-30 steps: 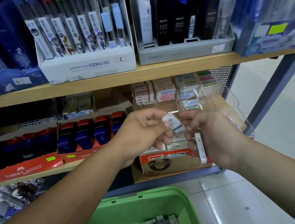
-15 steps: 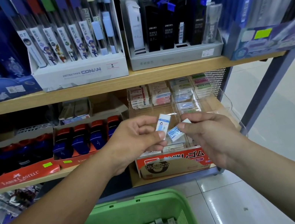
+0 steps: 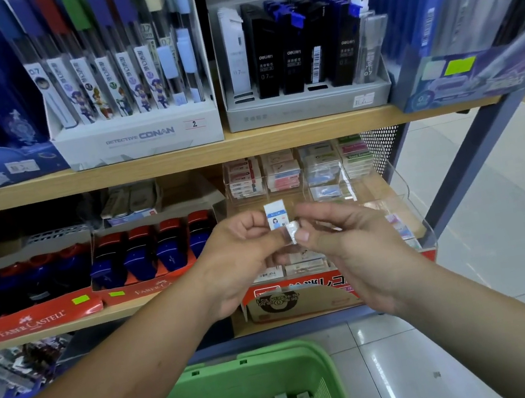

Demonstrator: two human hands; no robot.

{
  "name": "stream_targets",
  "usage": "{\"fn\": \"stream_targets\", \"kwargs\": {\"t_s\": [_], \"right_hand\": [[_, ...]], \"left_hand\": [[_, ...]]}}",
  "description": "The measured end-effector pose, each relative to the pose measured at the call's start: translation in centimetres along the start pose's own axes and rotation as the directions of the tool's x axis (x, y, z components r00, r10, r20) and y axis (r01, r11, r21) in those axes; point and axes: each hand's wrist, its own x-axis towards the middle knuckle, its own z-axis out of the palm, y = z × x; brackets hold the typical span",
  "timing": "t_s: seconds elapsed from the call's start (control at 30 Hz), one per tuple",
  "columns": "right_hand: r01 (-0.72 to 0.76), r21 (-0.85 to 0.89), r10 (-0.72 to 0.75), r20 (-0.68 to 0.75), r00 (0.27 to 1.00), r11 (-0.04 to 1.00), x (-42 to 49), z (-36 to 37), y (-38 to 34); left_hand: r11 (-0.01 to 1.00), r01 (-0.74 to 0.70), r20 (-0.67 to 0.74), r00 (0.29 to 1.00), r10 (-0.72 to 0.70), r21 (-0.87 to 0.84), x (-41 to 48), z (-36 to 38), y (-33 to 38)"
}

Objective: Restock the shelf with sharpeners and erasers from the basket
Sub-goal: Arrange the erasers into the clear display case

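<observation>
Two grips before the shelf edge: left hand pinches upright eraser, right hand pinches second eraser beside it.

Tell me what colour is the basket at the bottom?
The basket is light green; the head view shows it best.

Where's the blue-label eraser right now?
Head view, centre: blue-label eraser pinched upright by the left hand, in front of the clear organiser, just above a second eraser in the right hand.
</observation>
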Motion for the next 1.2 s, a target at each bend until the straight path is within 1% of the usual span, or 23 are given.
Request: {"fn": "stream_targets", "kwargs": {"t_s": [0.07,0.1,0.2,0.23,0.3,0.37,0.4,0.43,0.5,0.53,0.57,0.63,0.73,0.77,0.87,0.93,1.0,1.13,1.2], "right_hand": [[0.103,-0.226,-0.11,-0.019,0.994,0.969,-0.1,-0.3,0.0],[0.138,-0.292,-0.151,-0.021,0.988,0.946,-0.1,-0.6,0.1],[0.169,-0.351,-0.182,-0.005,0.983,0.921,-0.3,-1.1,0.3],[0.178,-0.397,-0.201,-0.016,0.979,0.9,-0.2,-1.2,0.4],[0.165,-0.46,-0.232,-0.092,0.968,0.872,0.0,-1.5,0.2],[0.149,-0.428,-0.248,-0.185,0.951,0.891,0.3,-2.0,-0.5],[0.143,-0.405,-0.25,-0.226,0.941,0.903,0.4,-2.3,-0.9],[0.134,-0.396,-0.249,-0.254,0.935,0.908,0.5,-2.7,-1.1],[0.119,-0.396,-0.238,-0.266,0.934,0.91,0.6,-3.3,-1.2],[0.124,-0.402,-0.243,-0.261,0.934,0.907,0.7,-3.7,-1.2],[0.129,-0.413,-0.253,-0.262,0.931,0.901,0.8,-4.2,-1.2],[0.102,-0.402,-0.237,-0.303,0.923,0.91,0.7,-5.4,-1.7],[0.053,-0.265,-0.156,-0.383,0.91,0.963,0.1,-7.8,-2.9],[0.062,-0.244,-0.159,-0.401,0.902,0.968,-0.2,-8.6,-3.3],[0.092,-0.271,-0.215,-0.467,0.858,0.958,-0.5,-10.7,-3.5],[0.074,-0.272,-0.206,-0.5,0.841,0.959,-0.7,-11.8,-3.3],[0.057,-0.263,-0.188,-0.507,0.841,0.963,-0.7,-12.7,-3.1],[0.035,-0.227,-0.145,-0.491,0.859,0.973,-0.7,-13.5,-2.7],[0.019,-0.196,-0.114,-0.487,0.866,0.98,-0.7,-13.7,-2.4]], "left_hand": [[1.0,0.009,0.025,1.0,-0.008,-0.02,0.0,0.2,-0.1],[1.0,0.011,0.041,0.999,-0.01,-0.026,-0.1,0.3,-0.1],[0.999,0.022,0.065,0.998,-0.02,-0.032,-0.1,0.2,0.0],[1.0,0.025,0.053,0.998,-0.025,-0.013,-0.1,0.1,0.2],[0.997,0.032,-0.027,0.999,-0.03,0.072,0.1,-0.3,0.5],[0.981,0.043,-0.119,0.993,-0.021,0.187,0.3,-0.7,0.9],[0.978,0.049,-0.138,0.99,-0.021,0.205,0.3,-0.7,1.1],[0.98,0.061,-0.133,0.991,-0.036,0.192,0.3,-0.7,1.2],[0.983,0.103,-0.077,0.993,-0.092,0.153,0.0,-0.2,1.2],[0.977,0.111,-0.054,0.993,-0.103,0.18,-0.1,0.1,1.2],[0.964,0.101,-0.05,0.995,-0.091,0.246,-0.1,0.5,1.2],[0.921,0.05,-0.095,0.995,-0.014,0.387,-0.2,1.4,1.4],[0.874,-0.023,-0.126,0.987,0.096,0.485,0.9,3.0,2.0],[0.863,-0.045,-0.109,0.987,0.115,0.504,1.5,3.9,2.0],[0.818,-0.117,-0.035,0.986,0.165,0.563,3.5,6.8,1.6],[0.801,-0.158,0.008,0.982,0.188,0.577,5.0,8.6,1.0],[0.779,-0.192,0.042,0.977,0.208,0.597,6.5,10.1,0.4],[0.648,-0.248,0.071,0.955,0.287,0.72,9.3,12.4,-0.9],[0.55,-0.262,0.093,0.944,0.315,0.793,9.7,13.0,-1.6]]}}
